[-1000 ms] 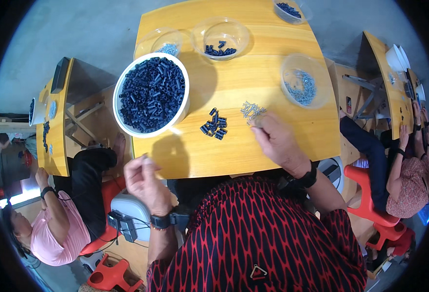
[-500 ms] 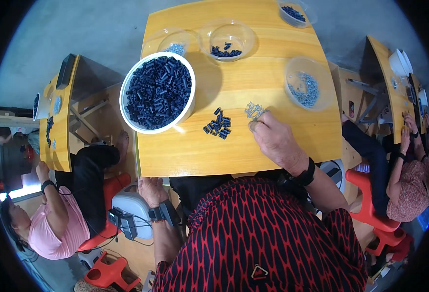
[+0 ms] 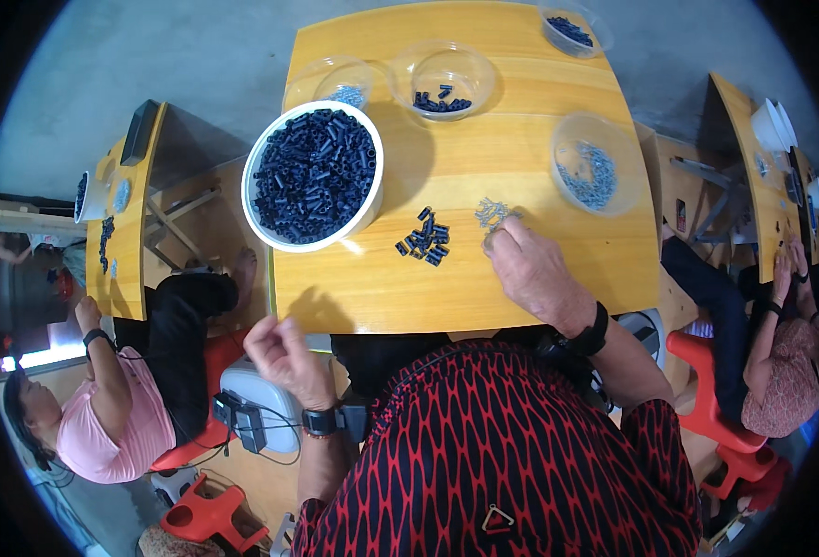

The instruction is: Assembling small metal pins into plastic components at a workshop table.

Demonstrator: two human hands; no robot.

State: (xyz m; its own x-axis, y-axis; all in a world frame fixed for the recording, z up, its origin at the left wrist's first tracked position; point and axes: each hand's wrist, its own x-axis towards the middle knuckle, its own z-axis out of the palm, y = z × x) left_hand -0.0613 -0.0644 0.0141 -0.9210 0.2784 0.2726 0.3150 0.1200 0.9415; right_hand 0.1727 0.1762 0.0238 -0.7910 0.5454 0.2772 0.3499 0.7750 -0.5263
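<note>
My right hand (image 3: pixel 541 283) rests on the yellow wooden table (image 3: pixel 354 297) with thumb and forefinger pinched. Its fingertips are at the near edge of a small pile of silvery screws (image 3: pixel 493 213); whatever lies between them is too small to make out. To the left of that pile lies a loose heap of short black tubes (image 3: pixel 423 239). My left hand (image 3: pixel 291 360) is raised by the table's front left edge, blurred by motion, so its grip is unclear. A white bucket full of black tubes (image 3: pixel 315 176) stands left of the heap.
Clear plastic bowls stand farther back: one with black pieces (image 3: pixel 443 104), one with screws (image 3: pixel 595 176), another with screws (image 3: pixel 345 95) behind the bucket, and one with dark pieces (image 3: pixel 569 33) at the far right corner. People sit at side tables left and right.
My left hand has risen from below the table's front left edge to its corner. My right hand stays pinched beside the screws. The whole view has shifted slightly.
</note>
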